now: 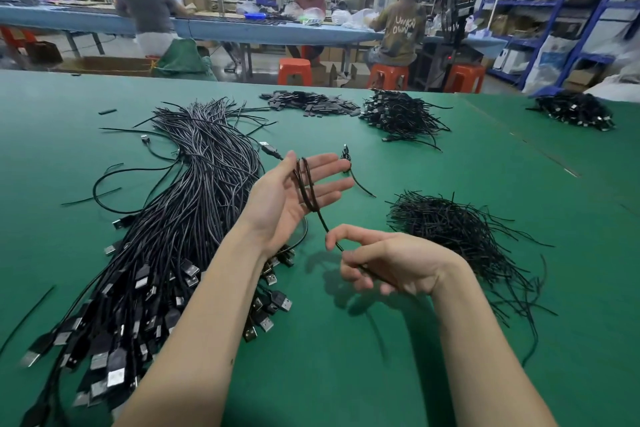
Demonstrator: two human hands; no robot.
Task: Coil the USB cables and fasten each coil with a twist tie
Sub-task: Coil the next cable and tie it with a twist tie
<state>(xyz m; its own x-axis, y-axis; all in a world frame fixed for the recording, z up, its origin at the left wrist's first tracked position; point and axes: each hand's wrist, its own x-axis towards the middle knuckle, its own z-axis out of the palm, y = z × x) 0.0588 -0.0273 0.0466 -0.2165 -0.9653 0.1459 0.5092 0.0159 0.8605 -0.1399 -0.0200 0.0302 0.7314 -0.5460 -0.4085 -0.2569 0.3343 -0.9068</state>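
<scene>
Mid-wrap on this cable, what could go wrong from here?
1. The left hand is flat and open; the cable loops only sit around its fingers, so they may slide off or spring loose.
2. The right hand pinches only the tail; a slip in that grip would drop tension.
3. No twist tie is in hand; reaching for the tie pile could let the coil unwind.
</scene>
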